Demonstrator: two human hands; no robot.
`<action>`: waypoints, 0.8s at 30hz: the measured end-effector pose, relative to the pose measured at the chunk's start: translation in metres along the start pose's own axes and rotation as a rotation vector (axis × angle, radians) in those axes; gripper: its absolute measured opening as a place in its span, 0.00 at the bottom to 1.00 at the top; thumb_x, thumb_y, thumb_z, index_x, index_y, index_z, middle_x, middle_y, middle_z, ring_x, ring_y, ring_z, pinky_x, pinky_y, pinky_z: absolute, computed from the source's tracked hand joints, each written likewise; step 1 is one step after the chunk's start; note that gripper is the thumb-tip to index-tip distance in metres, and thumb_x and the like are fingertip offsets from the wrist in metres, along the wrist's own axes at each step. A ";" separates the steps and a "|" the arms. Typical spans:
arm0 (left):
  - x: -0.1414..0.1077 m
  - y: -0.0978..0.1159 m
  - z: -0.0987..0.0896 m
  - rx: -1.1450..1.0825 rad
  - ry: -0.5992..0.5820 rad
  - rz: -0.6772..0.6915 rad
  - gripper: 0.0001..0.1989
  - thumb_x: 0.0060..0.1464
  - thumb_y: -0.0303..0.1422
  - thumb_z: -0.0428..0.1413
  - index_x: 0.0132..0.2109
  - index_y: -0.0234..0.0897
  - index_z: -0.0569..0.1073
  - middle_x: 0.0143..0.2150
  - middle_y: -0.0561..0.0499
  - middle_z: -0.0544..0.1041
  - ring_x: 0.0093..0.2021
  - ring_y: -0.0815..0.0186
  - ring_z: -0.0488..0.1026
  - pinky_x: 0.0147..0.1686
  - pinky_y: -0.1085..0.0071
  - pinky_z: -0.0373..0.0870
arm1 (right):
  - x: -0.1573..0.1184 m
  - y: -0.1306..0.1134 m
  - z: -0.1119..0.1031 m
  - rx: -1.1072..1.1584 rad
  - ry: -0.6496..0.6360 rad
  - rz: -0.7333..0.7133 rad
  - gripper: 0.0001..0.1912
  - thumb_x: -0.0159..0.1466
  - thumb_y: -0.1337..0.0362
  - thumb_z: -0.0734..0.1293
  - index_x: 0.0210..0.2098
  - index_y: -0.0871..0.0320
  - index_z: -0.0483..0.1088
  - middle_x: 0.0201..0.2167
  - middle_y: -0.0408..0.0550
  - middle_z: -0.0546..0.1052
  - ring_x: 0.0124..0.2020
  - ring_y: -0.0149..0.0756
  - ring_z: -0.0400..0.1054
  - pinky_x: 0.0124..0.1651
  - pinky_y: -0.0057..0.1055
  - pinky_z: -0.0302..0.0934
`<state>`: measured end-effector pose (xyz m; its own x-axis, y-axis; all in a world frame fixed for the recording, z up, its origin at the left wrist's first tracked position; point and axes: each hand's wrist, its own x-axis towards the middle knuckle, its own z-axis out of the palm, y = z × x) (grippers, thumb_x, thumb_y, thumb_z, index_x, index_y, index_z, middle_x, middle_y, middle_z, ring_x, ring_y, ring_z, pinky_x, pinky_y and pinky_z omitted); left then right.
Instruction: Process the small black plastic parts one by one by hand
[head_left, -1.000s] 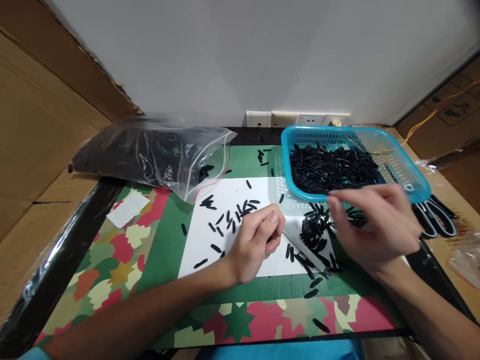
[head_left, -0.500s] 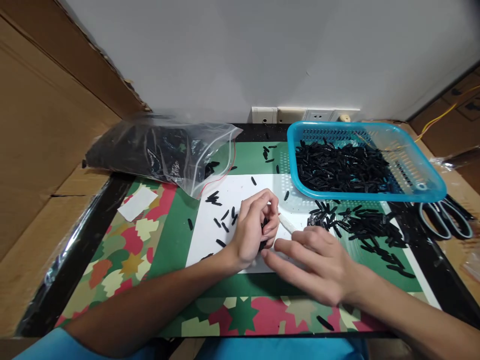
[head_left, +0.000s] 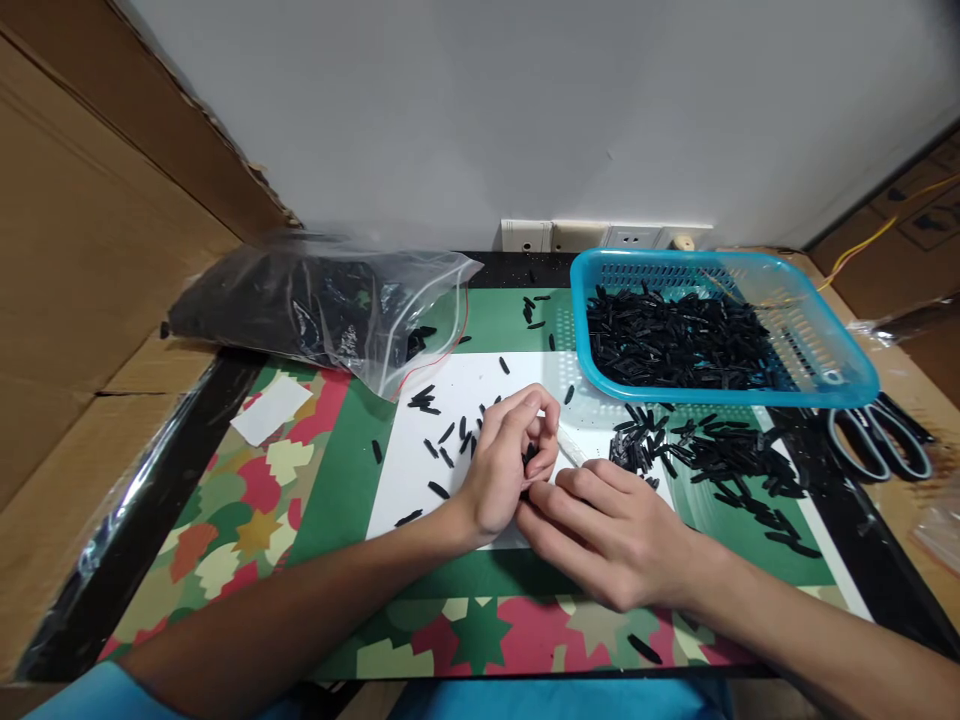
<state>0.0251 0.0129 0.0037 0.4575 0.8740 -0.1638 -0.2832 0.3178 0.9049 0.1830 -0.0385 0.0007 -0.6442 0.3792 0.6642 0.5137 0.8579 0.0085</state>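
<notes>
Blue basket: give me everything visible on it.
The blue basket looks like glossy plastic: shallow, open-topped, roughly rectangular, with rounded corners, a smooth solid rim and walls pierced by rows of small openings. It stands open side up at the right rear of the table, its long side running left to right. Black pieces heap over its left and middle; its right wall shows bare. Neither the left hand nor the right hand touches it.

I have room over the left of the mat (head_left: 326,500) | bag (head_left: 300,310) blocks far left | basket (head_left: 720,398) walls off far right | black pieces (head_left: 742,455) clutter before it, scissors (head_left: 862,448) beside | left hand (head_left: 510,460), right hand (head_left: 604,530) plug the middle
</notes>
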 end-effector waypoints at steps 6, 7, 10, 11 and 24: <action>0.001 -0.001 -0.001 0.040 -0.004 -0.002 0.18 0.73 0.44 0.48 0.35 0.39 0.66 0.17 0.61 0.60 0.17 0.74 0.50 0.20 0.78 0.49 | -0.001 0.000 0.000 0.008 -0.001 0.005 0.11 0.73 0.72 0.65 0.43 0.66 0.81 0.38 0.56 0.83 0.36 0.39 0.68 0.35 0.37 0.58; 0.001 0.000 -0.001 0.057 0.000 0.001 0.18 0.73 0.44 0.48 0.35 0.39 0.66 0.17 0.61 0.60 0.18 0.74 0.50 0.20 0.78 0.49 | -0.001 0.001 0.000 0.004 0.002 0.012 0.10 0.73 0.72 0.66 0.44 0.66 0.81 0.38 0.56 0.83 0.36 0.39 0.68 0.35 0.37 0.58; 0.001 0.000 0.000 0.093 0.001 0.007 0.19 0.73 0.45 0.48 0.35 0.39 0.67 0.17 0.60 0.61 0.18 0.74 0.51 0.21 0.77 0.50 | 0.000 0.002 0.000 0.003 -0.004 0.015 0.09 0.73 0.71 0.66 0.44 0.66 0.80 0.38 0.55 0.83 0.36 0.39 0.69 0.35 0.37 0.57; 0.001 0.000 0.000 0.103 0.000 0.008 0.19 0.73 0.45 0.48 0.35 0.39 0.67 0.17 0.60 0.61 0.18 0.74 0.51 0.21 0.77 0.50 | 0.000 0.003 -0.001 0.007 -0.006 0.010 0.10 0.73 0.71 0.66 0.44 0.65 0.80 0.38 0.55 0.83 0.36 0.39 0.68 0.35 0.37 0.57; -0.001 0.003 -0.001 0.229 -0.021 -0.005 0.21 0.73 0.47 0.48 0.34 0.38 0.67 0.19 0.59 0.60 0.22 0.71 0.54 0.25 0.74 0.52 | 0.001 0.005 -0.003 -0.016 -0.034 -0.050 0.14 0.73 0.71 0.62 0.43 0.64 0.82 0.37 0.52 0.83 0.37 0.40 0.71 0.35 0.37 0.59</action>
<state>0.0232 0.0137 0.0062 0.4766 0.8640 -0.1625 -0.0833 0.2285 0.9700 0.1868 -0.0346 0.0030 -0.6881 0.3476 0.6370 0.4890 0.8707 0.0531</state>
